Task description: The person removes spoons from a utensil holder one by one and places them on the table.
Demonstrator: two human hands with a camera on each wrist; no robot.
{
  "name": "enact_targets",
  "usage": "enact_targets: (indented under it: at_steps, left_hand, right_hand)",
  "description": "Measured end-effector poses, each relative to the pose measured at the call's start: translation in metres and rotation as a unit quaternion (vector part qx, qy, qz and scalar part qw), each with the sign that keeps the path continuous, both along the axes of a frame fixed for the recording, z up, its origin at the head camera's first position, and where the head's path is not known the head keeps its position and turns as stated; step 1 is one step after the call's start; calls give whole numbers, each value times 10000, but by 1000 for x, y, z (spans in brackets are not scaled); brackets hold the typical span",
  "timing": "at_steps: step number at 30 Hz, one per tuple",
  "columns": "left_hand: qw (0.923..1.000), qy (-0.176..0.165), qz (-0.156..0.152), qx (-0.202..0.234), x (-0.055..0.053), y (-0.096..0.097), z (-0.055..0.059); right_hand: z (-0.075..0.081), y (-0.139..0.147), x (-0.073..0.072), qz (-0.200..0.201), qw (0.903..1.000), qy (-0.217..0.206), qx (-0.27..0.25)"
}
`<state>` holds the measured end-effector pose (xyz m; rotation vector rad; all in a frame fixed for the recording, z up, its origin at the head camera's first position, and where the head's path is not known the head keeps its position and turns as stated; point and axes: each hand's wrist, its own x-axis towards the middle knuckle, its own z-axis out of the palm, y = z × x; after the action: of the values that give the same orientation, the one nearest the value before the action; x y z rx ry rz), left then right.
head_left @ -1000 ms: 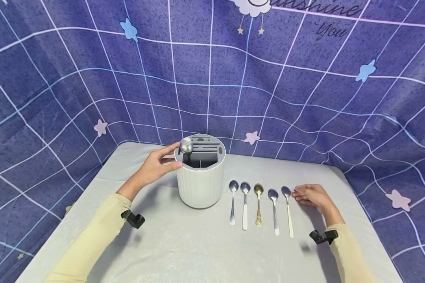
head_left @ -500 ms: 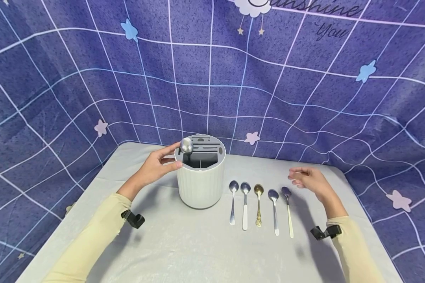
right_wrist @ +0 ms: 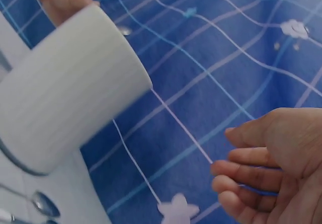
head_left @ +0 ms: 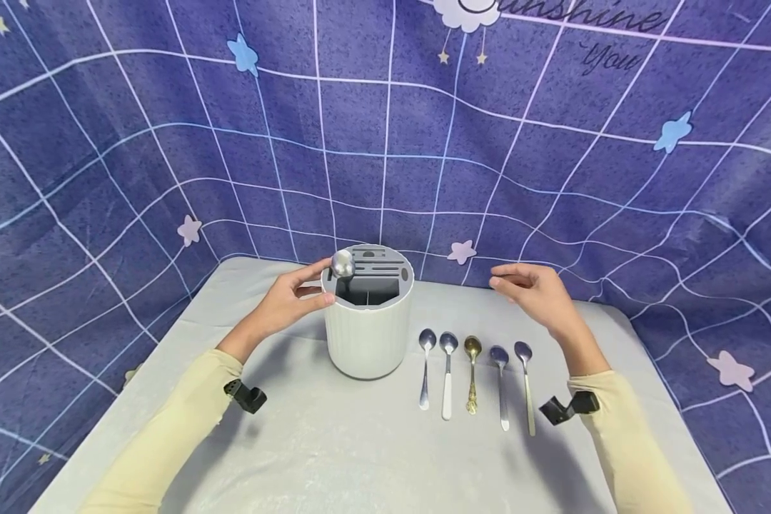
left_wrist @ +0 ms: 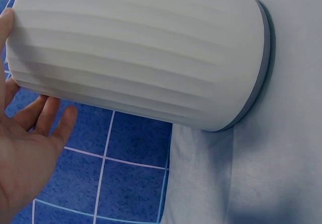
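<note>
My left hand (head_left: 289, 300) grips the upper left rim of a white ribbed utensil holder (head_left: 368, 339), thumb in front and fingers behind. A shiny rounded metal utensil head (head_left: 343, 263), perhaps a spoon's, stands up out of the holder's left side; its lower part is hidden inside. Raised over the table's right side, my right hand (head_left: 535, 289) has loosely bent fingers with nothing between them. Below and left of it lie several spoons in a row, among them a gold one (head_left: 472, 346), a white-handled one (head_left: 449, 343) and, rightmost, a pale-handled one (head_left: 523, 350).
The holder's grey top has slots at the back and a divided opening (head_left: 368, 290) in front. A pale cloth covers the table (head_left: 334, 442). Behind it hangs a blue grid-patterned curtain (head_left: 353, 178) with stars.
My right hand has risen from beside the rightmost spoon and moved left, further back over the table. My left hand keeps its grip on the holder. The spoons lie as before.
</note>
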<state>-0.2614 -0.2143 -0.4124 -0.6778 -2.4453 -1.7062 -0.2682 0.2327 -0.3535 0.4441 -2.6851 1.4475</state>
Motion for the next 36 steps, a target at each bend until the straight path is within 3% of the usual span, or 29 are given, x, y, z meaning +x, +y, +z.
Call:
enact_targets:
  at_steps: [9,21,26,36]
  left_hand:
    - [10000,10,-22,2,-2,0,-2]
    - [10000,52,-29,69,-1,1,-1]
    - [9999,56,-46,75,-1,1,-1]
    - [9999,51,-80,133,-1,1,-1]
  right_hand:
    - [17,-51,-9,570,9968,478,-296]
    - [37,-106,-20,1235,9854,1175,8]
    - [40,-128,-22,1521,9823,1095,-59]
    - [33,-159,-29,1729,9796,1025,-82]
